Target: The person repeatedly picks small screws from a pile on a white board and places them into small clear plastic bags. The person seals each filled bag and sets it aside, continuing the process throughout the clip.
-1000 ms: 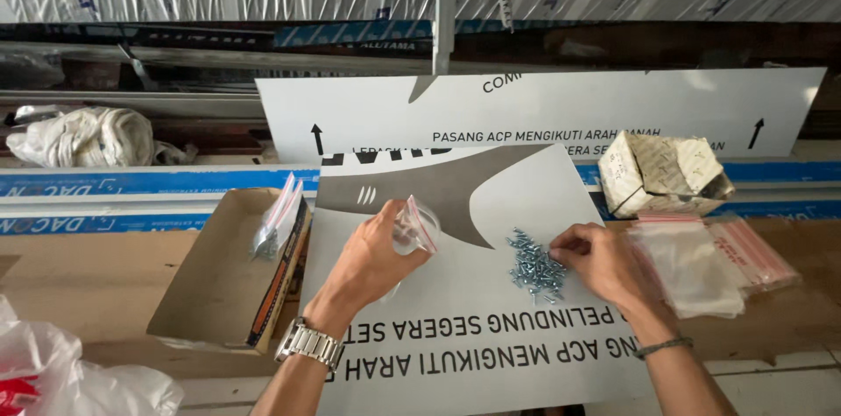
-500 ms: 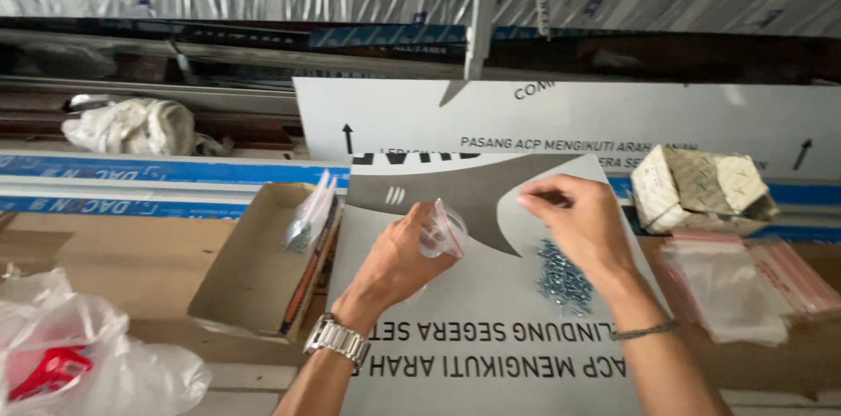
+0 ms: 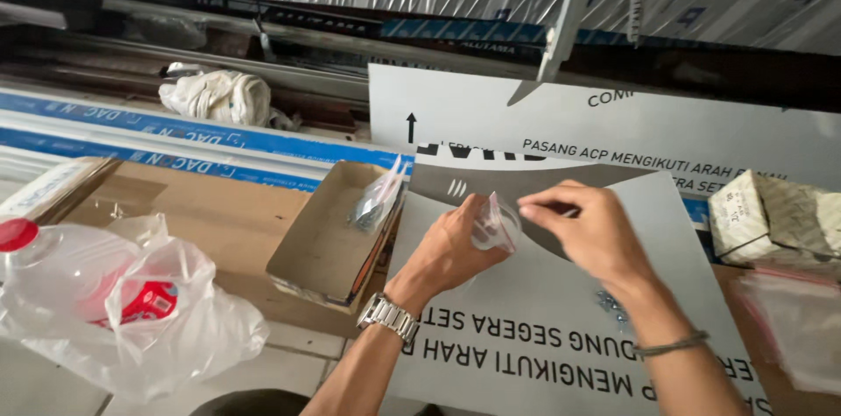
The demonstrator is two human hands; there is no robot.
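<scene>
Two hands are working on a small clear bag.
The left hand (image 3: 455, 245) is pinching the small clear bag (image 3: 493, 225) above the grey sheet (image 3: 561, 320). The right hand (image 3: 587, 228) is closing its fingertips at the bag's top; anything between them is too small to see. Its wrist is hiding most of the screws (image 3: 611, 304).
</scene>
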